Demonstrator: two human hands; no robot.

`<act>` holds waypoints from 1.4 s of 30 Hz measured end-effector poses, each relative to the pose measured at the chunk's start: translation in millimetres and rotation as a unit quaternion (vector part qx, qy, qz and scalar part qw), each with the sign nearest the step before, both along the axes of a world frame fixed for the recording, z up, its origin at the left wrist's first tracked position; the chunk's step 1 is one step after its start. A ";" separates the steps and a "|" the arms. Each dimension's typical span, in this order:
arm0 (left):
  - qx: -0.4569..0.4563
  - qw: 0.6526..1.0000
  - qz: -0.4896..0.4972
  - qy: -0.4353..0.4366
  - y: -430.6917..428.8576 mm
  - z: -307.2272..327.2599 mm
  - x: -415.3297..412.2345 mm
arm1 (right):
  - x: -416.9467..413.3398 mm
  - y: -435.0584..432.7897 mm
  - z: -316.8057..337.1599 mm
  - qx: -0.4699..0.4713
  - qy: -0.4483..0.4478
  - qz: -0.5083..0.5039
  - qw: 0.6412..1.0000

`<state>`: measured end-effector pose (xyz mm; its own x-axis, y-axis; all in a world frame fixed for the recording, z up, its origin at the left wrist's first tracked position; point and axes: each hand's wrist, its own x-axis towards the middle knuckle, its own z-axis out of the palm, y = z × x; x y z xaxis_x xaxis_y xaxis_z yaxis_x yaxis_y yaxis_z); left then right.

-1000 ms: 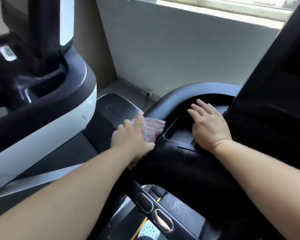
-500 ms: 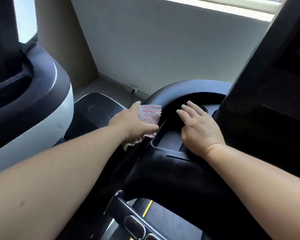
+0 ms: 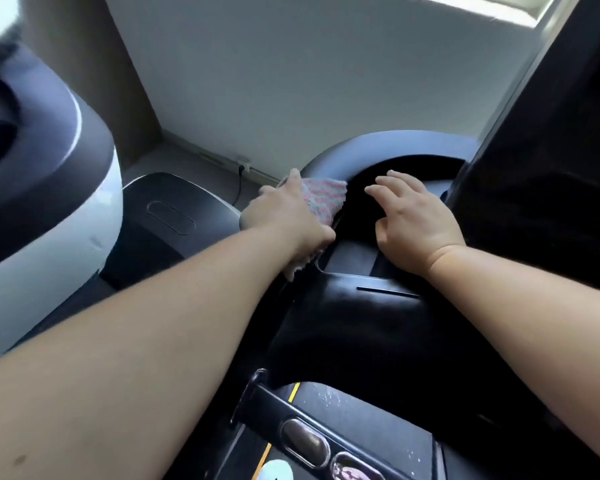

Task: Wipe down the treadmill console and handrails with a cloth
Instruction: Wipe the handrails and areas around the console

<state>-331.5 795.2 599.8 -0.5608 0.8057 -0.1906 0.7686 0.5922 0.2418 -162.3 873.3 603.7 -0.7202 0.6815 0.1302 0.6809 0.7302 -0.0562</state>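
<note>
1. View from a head-worn camera, looking down along two bare forearms that reach forward over a black treadmill console [image 3: 361, 327].
2. The left hand [image 3: 284, 220] lies on top of a pink and grey striped cloth [image 3: 326, 199] at the console's left edge, fingers bent down round the fabric and pressing it to the plastic. The fingertips are hidden.
3. The cloth sits under and beyond that hand. Most of it fans out past the knuckles toward the right, and a ragged corner hangs out below the heel of the hand, near the wrist.
4. The right hand [image 3: 416, 226] holds nothing. It rests palm down just beside the cloth, over the console's recessed tray, fingers spread and loosely straight, pointing up and to the left.
5. The two hands are close together but not touching.
6. Nearer the camera, below the console, a black handlebar [image 3: 267, 407] carries two oval metal pads. Behind it a strip of belt [image 3: 361, 407] shows, with a yellow line along its edge.
7. At far left stands a second machine [image 3: 49, 174], dark on top and white on the side, blurred.
8. A pale wall [image 3: 291, 81] fills the background. A power cord [image 3: 239, 185] drops from a socket at its base.
</note>
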 end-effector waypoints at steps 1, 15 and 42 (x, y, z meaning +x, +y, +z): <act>-0.002 1.000 0.000 0.001 -12.2 0.0 -0.5 | -2.4 -2.2 1.6 -0.004 -0.003 0.007 1.000; -0.020 0.977 0.016 0.210 -196.8 -13.8 51.3 | -0.5 -78.0 1.4 -0.159 0.009 0.019 0.987; 0.082 0.983 0.038 -0.163 -77.7 11.6 -15.2 | 32.7 -82.7 -18.7 0.038 -0.035 -0.041 0.998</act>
